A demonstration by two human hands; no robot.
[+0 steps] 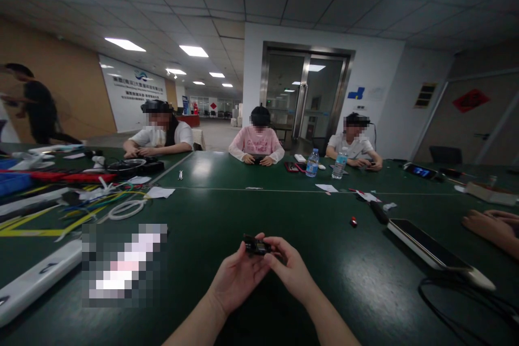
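Note:
Just above the near part of the dark green table [194, 281], a small black object [257, 246] is held between my two hands; its exact kind is hard to make out. My left hand [235, 277] lies palm up under it, with the thumb against its left end. From the right, my right hand [291, 269] pinches the other end between thumb and fingers. Parts of the object's right side and underside are hidden by the fingers.
Left are a white power strip [44, 275], a coiled white cable [126, 210] and coloured wires. Right are a dark-screened device [430, 243], a small red item [353, 221], black cable and a person's hands [490, 225]. Water bottles [312, 163] and several seated people are farther off.

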